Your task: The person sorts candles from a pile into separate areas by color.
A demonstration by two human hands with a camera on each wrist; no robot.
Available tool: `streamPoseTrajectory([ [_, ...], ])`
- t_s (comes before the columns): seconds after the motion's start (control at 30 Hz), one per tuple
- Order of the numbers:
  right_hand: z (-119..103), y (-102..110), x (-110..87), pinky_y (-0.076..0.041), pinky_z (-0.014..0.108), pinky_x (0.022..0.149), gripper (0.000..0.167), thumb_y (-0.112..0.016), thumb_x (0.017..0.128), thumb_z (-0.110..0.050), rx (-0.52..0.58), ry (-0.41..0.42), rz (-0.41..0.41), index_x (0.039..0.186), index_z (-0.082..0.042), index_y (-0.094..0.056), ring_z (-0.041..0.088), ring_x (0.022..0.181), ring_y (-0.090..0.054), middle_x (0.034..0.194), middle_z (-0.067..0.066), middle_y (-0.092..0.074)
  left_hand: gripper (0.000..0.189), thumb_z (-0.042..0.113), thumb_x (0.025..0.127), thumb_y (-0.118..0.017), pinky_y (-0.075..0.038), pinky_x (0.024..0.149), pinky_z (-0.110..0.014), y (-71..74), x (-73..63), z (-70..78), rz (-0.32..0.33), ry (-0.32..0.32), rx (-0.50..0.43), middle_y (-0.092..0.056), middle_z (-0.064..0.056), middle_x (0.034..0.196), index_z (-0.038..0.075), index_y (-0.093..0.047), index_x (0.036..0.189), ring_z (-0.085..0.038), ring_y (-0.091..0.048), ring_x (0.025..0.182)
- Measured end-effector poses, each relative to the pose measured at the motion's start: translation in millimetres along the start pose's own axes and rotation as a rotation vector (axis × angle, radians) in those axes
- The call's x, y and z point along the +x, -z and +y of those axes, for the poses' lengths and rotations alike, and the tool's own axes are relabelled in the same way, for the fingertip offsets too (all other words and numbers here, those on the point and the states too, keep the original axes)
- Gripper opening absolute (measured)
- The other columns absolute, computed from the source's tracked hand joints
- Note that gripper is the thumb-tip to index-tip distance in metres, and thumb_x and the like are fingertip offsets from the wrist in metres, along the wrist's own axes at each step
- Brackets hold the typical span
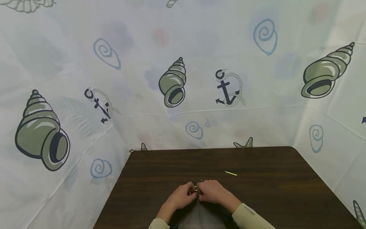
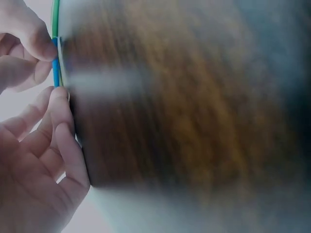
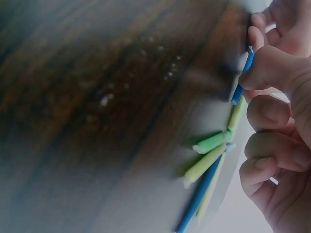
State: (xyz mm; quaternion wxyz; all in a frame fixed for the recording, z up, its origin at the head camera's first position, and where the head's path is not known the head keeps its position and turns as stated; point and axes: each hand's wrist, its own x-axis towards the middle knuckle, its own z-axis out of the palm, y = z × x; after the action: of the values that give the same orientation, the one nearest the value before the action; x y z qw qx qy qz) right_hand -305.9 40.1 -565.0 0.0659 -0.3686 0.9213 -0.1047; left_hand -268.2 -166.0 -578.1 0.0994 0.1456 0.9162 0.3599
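Both left hand (image 1: pixel 182 195) and right hand (image 1: pixel 213 191) pinch a blue stick (image 2: pixel 56 72); work seems midway, other sticks (image 3: pixel 205 163) remaining beside the grip.

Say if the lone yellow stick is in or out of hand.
Out: the yellow stick lies on the table beyond the left hand and right hand, touching neither.

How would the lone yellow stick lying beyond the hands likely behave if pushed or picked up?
The yellow stick looks thin and straight, so it is probably light and fairly stiff. It lies by itself on the flat table, so a push would likely slide or roll it.
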Motion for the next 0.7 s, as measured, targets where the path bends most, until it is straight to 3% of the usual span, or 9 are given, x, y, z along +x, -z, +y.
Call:
streamPoseTrajectory([
  [0.23, 4, 12, -11.0, -0.032, 0.026, 0.052, 0.017, -0.076, 0.094, -0.02, -0.034, -0.023, 0.071, 0.088, -0.023, -0.06, 0.006, 0.054, -0.039, 0.066, -0.011, -0.05, 0.02, 0.02, 0.102, -0.065, -0.046, 0.064, -0.032, 4.2, 1.0, -5.4, -0.051, -0.001, -0.056, -0.065, 0.004, 0.09, 0.017, -0.066, 0.121, -0.012, -0.057, 0.07],
  [0.43, 11, 22, -23.5, -0.037, 0.027, 0.052, 0.014, -0.076, 0.094, -0.024, -0.019, -0.08, 0.114, 0.089, -0.022, -0.063, 0.006, 0.055, -0.043, 0.068, -0.012, -0.053, 0.012, 0.018, 0.103, -0.067, -0.044, 0.059, -0.029, 3.2, 5.7, -6.0, 0.002, -0.029, -0.022, -0.064, 0.006, 0.083, 0.016, -0.066, 0.115, -0.01, -0.055, 0.065],
  [0.7, 27, 18, -44.0, -0.038, 0.029, 0.052, 0.013, -0.075, 0.089, -0.025, 0.101, -0.137, 0.115, 0.088, -0.025, -0.062, 0.006, 0.056, -0.046, 0.069, -0.013, -0.055, 0.012, 0.016, 0.103, -0.07, -0.045, 0.061, -0.03, -0.3, 9.7, -8.1, 0.051, -0.033, 0.026, -0.063, 0.006, 0.084, 0.016, -0.066, 0.115, -0.009, -0.055, 0.067],
])
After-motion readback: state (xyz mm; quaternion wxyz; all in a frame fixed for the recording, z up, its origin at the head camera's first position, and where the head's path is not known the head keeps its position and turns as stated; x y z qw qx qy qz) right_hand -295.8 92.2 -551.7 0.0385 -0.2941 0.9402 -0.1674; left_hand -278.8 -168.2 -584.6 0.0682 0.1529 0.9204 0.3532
